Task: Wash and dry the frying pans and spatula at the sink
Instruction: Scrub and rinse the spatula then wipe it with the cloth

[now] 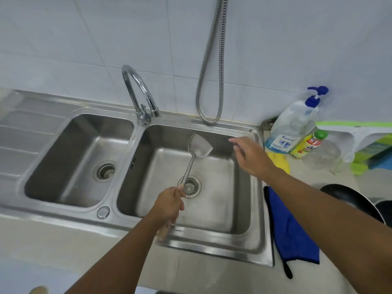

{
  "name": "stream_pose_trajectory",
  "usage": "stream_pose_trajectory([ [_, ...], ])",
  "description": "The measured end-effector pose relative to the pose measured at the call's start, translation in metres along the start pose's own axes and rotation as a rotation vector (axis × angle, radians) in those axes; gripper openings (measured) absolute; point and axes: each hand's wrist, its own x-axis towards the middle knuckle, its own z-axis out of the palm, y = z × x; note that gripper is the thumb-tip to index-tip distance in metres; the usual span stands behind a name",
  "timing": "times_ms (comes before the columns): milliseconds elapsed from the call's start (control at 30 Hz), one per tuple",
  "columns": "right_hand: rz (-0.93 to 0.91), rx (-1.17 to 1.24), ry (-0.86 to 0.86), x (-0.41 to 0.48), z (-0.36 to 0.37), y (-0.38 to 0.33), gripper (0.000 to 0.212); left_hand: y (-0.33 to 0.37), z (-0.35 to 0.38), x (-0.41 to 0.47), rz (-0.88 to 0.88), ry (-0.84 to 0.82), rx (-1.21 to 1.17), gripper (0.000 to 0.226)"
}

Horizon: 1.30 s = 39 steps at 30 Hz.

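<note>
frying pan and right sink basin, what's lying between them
A blue cloth lies between the right basin and the frying pan, shown in the head view.

The pans [343, 193] were half hidden behind the right forearm [318, 209] and cut off at the edge, left hand [168, 205] covered most of the spatula [199, 147] handle, and the yellow bottle [308, 144] label was just blur.
</note>
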Motion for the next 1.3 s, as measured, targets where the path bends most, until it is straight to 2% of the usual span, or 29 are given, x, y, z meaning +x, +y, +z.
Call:
stream_pose_trajectory([
  [100,-0.125,0.048,-0.068,0.052,0.022,-0.061,0.031,-0.003,-0.018,0.006,-0.013,-0.013,-0.008,0.044],
  [200,-0.152,0.114,-0.192,0.103,0.052,-0.114,0.039,-0.016,-0.040,0.016,-0.031,-0.030,-0.018,0.043],
  [300,-0.177,0.069,-0.298,0.150,0.075,-0.150,0.043,-0.030,-0.059,0.027,-0.059,-0.037,0.002,0.039],
  [400,-0.075,0.054,-0.412,0.193,0.094,-0.167,0.055,-0.036,-0.070,0.035,-0.050,-0.055,0.013,0.042],
  [467,-0.017,0.042,-0.478,0.214,0.107,-0.166,0.055,-0.036,-0.075,0.040,-0.049,-0.074,0.024,0.043],
  [533,-0.052,-0.001,-0.500,0.227,0.121,-0.168,0.059,-0.036,-0.078,0.047,-0.063,-0.094,0.033,0.042],
  [567,-0.136,-0.005,-0.488,0.229,0.123,-0.171,0.058,-0.037,-0.080,0.050,-0.070,-0.105,0.030,0.041],
  [600,-0.189,0.120,-0.434,0.233,0.126,-0.170,0.058,-0.037,-0.081,0.053,-0.074,-0.115,0.025,0.040],
  [633,-0.143,0.401,-0.431,0.245,0.137,-0.161,0.062,-0.037,-0.082,0.056,-0.078,-0.123,0.022,0.039],
  [667,-0.174,0.535,-0.479,0.249,0.151,-0.155,0.068,-0.038,-0.082,0.059,-0.082,-0.129,0.017,0.038],
  [733,-0.133,0.425,-0.516,0.245,0.165,-0.160,0.068,-0.038,-0.083,0.063,-0.090,-0.137,0.001,0.039],
  [833,-0.137,0.151,-0.471,0.235,0.142,-0.179,0.040,-0.037,-0.083,0.070,-0.083,-0.146,0.000,0.041],
  [933,-0.253,0.133,-0.344,0.229,0.134,-0.179,0.046,-0.032,-0.083,0.073,-0.083,-0.145,0.018,0.040],
  [1033,0.075,0.236,-0.235,0.205,0.139,-0.160,0.045,-0.025,-0.085,0.074,-0.071,-0.139,0.010,0.041],
  [1100,0.174,0.320,-0.081,0.158,0.145,-0.156,0.040,-0.018,-0.085,0.076,-0.061,-0.128,-0.006,0.042],
  [1133,0.198,0.385,-0.055,0.132,0.153,-0.152,0.040,-0.014,-0.084,0.078,-0.063,-0.122,-0.014,0.042],
  [1200,0.222,0.482,-0.214,0.081,0.170,-0.152,0.041,-0.007,-0.086,0.081,-0.084,-0.125,-0.033,0.039],
  [1300,0.137,0.282,-0.464,0.048,0.191,-0.141,0.052,-0.006,-0.090,0.078,-0.128,-0.175,-0.045,0.039],
])
